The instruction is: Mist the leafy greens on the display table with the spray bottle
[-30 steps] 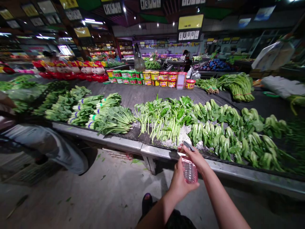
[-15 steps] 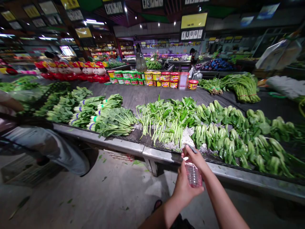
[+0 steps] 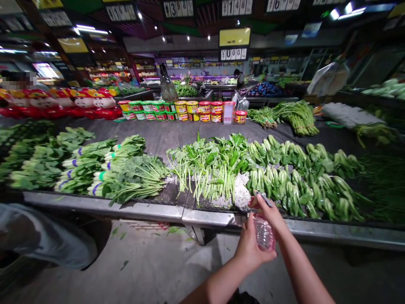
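Observation:
My left hand (image 3: pixel 249 249) is wrapped round the body of a small clear plastic bottle (image 3: pixel 263 233), held upright just in front of the metal edge of the produce stand (image 3: pixel 136 207). My right hand (image 3: pixel 268 213) is closed over the bottle's top, with a small dark flat thing (image 3: pixel 265 199) pinched in its fingers. Right beyond my hands lie rows of bok choy (image 3: pixel 297 185) and a pile of long-stemmed leafy greens (image 3: pixel 211 164).
Bundled greens with coloured bands (image 3: pixel 95 169) lie at the left of the stand. Coloured tubs (image 3: pixel 186 110) line the back, with red packages (image 3: pixel 63 103) beside them. A person's leg in grey trousers (image 3: pixel 44 240) is at the lower left. Leaf scraps dot the floor.
The view has swung to the right and slightly down. My hands with the bottle have stayed together and shifted a little right and lower in the picture. The person at the left has slid toward the edge.

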Available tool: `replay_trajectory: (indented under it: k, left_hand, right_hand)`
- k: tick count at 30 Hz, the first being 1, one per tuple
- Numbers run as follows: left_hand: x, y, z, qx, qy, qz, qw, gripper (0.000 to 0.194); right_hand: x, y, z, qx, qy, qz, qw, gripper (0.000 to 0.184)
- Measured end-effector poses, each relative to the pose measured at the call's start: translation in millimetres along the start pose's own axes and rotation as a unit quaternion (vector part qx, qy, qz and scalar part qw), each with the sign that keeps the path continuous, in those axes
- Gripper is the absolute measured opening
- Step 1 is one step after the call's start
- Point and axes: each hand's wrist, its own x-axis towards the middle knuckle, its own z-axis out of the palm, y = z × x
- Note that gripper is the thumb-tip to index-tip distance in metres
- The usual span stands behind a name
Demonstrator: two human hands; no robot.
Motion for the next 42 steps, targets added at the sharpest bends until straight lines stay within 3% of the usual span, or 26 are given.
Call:
replay_trajectory:
  k: [4,9,16,22,26,32,36,42]
  left_hand:
    - [2.6,-8.6,2.7,-0.001,-0.016,-0.003,1.0,0.122]
    - [1.2,-19.5,0.7,-0.006,-0.031,0.001,1.0,0.121]
    - [6.7,-9.6,-4.6,0.011,-0.087,0.002,0.996,0.122]
    - [18.3,-0.8,0.8,0.023,-0.102,0.025,0.994,0.125]
    - [28.7,9.9,11.5,0.018,-0.108,0.037,0.993,0.126]
    - [42.0,28.4,33.8,0.0,-0.105,0.055,0.993,0.127]
    - [46.6,29.9,47.6,-0.007,-0.099,0.044,0.994,0.127]
    - [48.2,27.6,70.1,-0.022,-0.107,0.038,0.993,0.129]
  right_hand:
    - [-0.8,3.5,1.7,-0.023,0.004,0.014,1.0,0.052]
    - [-2.6,17.5,5.7,0.022,0.021,0.049,0.998,0.049]
    - [0.5,30.1,-11.0,0.079,0.074,0.044,0.993,0.049]
    - [4.1,23.5,-25.6,0.116,0.076,0.019,0.99,0.048]
    - [5.5,10.7,-42.0,0.125,0.062,0.015,0.99,0.049]
    - [16.0,0.1,-73.2,0.082,0.05,-0.045,0.994,0.053]
    - [24.0,1.6,-85.4,0.059,0.082,-0.05,0.994,0.049]
    - [23.4,1.4,-102.5,-0.015,0.08,-0.048,0.996,0.046]
